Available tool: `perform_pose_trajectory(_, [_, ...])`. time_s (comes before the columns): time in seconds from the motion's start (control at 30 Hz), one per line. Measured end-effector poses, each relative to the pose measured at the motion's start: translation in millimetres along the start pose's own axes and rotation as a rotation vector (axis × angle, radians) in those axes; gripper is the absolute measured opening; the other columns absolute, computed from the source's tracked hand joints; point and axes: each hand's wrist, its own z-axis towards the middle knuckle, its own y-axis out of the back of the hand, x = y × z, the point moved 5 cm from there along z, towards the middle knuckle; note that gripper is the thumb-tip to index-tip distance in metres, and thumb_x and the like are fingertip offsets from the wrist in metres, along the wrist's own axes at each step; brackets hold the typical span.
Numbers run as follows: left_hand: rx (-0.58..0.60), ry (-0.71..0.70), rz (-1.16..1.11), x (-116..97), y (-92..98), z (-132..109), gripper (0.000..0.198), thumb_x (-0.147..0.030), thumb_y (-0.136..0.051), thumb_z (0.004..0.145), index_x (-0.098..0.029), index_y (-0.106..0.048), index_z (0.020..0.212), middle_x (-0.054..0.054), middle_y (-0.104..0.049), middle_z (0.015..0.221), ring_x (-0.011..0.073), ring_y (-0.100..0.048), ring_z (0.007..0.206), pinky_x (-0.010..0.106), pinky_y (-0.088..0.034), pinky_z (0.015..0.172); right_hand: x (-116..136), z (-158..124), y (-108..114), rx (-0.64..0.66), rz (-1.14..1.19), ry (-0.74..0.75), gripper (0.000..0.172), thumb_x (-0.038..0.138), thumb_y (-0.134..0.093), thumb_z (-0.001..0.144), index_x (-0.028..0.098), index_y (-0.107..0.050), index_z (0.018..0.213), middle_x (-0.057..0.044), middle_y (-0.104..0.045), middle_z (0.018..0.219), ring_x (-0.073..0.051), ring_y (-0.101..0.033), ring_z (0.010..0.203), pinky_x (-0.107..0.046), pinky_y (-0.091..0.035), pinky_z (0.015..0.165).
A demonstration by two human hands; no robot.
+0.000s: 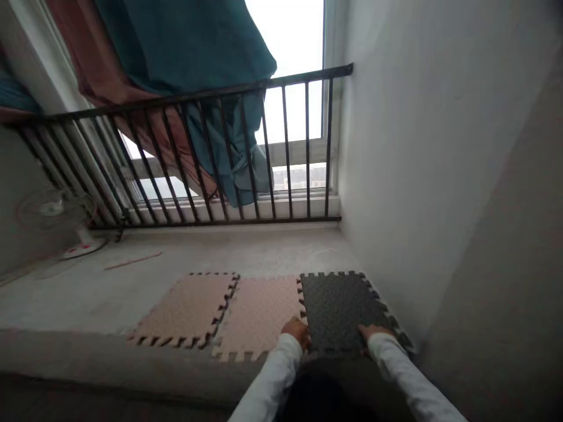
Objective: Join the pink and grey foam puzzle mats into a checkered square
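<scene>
Right, on a concrete balcony floor (176,252), a dark foam mat tile (338,310) sits under the left hand (297,333) and right hand (373,334).
Beyond, a teal curtain (176,41) hangs behind a black iron railing (197,99); a blurry fan (55,208) stands left. Two beige foam tiles (185,310) lie alongside. Hands are well apart, both at the tile's near edge, which the person's lap (338,381) hides; grip or press, can't tell.

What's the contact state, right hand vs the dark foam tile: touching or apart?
Touching. The head view shows the right hand lying on the near edge of the dark interlocking foam floor tile, with no gap visible between them.
</scene>
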Motion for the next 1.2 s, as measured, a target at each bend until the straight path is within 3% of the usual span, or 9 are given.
perform_pose_trajectory(0.13, [-0.084,-0.011,-0.032,-4,-1.7,-7,0.018,-0.014,-0.057,0.056,-0.017,-0.063,0.073,0.006,-0.063,0.085,0.0217,-0.053,0.091,0.032,-0.041,0.084,0,-5,0,-0.001,-0.005,-0.014,0.066,0.031,-0.068,0.058,0.024,-0.043,0.119,-0.013,-0.052,0.118,-0.026,-0.049,0.107,-0.039,-0.04,0.086])
perform_pose_trajectory(0.3, [-0.232,-0.067,-0.102,4,-5.0,-25,0.022,-0.019,-0.053,0.066,-0.016,-0.064,0.084,0.009,-0.059,0.098,0.0197,-0.051,0.096,0.033,-0.042,0.084,2,-7,3,0.011,-0.007,-0.023,0.065,0.031,-0.068,0.058,0.022,-0.044,0.118,-0.013,-0.052,0.117,-0.025,-0.05,0.107,-0.036,-0.041,0.085])
perform_pose_trajectory(0.4, [-0.371,-0.17,-0.151,9,-8.1,-35,0.027,-0.021,-0.053,0.067,-0.016,-0.063,0.091,0.012,-0.056,0.106,0.0219,-0.05,0.1,0.037,-0.041,0.087,2,-7,4,0.014,-0.01,-0.023,0.065,0.03,-0.069,0.058,0.024,-0.044,0.118,-0.012,-0.052,0.118,-0.025,-0.049,0.107,-0.037,-0.041,0.085])
perform_pose_trajectory(0.5, [-0.426,-0.144,-0.146,12,-12.9,-40,0.033,-0.02,-0.049,0.067,-0.014,-0.061,0.097,0.014,-0.053,0.114,0.0241,-0.047,0.106,0.04,-0.038,0.092,2,-7,3,0.018,-0.014,-0.02,0.063,0.031,-0.068,0.059,0.024,-0.045,0.117,-0.012,-0.052,0.118,-0.025,-0.049,0.107,-0.037,-0.041,0.084])
perform_pose_trajectory(0.7, [-0.423,-0.082,-0.157,6,-14.1,-39,0.029,-0.02,-0.047,0.066,-0.015,-0.064,0.089,0.011,-0.056,0.11,0.0228,-0.05,0.1,0.039,-0.039,0.09,3,-10,4,0.033,-0.022,-0.024,0.065,0.034,-0.066,0.06,0.024,-0.042,0.119,-0.012,-0.051,0.119,-0.026,-0.05,0.106,-0.037,-0.041,0.084])
perform_pose_trajectory(0.9, [-0.38,-0.049,-0.204,8,-13.2,-33,0.03,-0.025,-0.048,0.066,-0.02,-0.065,0.091,0.008,-0.057,0.113,0.0217,-0.049,0.103,0.044,-0.033,0.095,2,-10,5,0.04,-0.018,-0.023,0.068,0.033,-0.066,0.06,0.023,-0.04,0.122,-0.013,-0.05,0.12,-0.025,-0.049,0.108,-0.037,-0.041,0.085])
perform_pose_trajectory(1.03, [-0.23,-0.028,-0.163,6,-10.7,-37,0.033,-0.028,-0.046,0.07,-0.024,-0.061,0.099,0.005,-0.053,0.119,0.0206,-0.045,0.11,0.045,-0.028,0.098,2,-10,2,0.05,-0.016,-0.031,0.07,0.032,-0.065,0.061,0.024,-0.036,0.125,-0.014,-0.049,0.121,-0.026,-0.047,0.11,-0.039,-0.04,0.087])
perform_pose_trajectory(1.2, [-0.068,-0.035,0.006,-9,4.2,-53,0.044,-0.031,-0.035,0.078,-0.027,-0.043,0.121,0.003,-0.039,0.133,0.0192,-0.031,0.122,0.046,-0.018,0.103,2,-10,1,0.056,-0.008,-0.03,0.068,0.031,-0.062,0.064,0.027,-0.034,0.126,-0.013,-0.049,0.122,-0.026,-0.046,0.111,-0.042,-0.039,0.087])
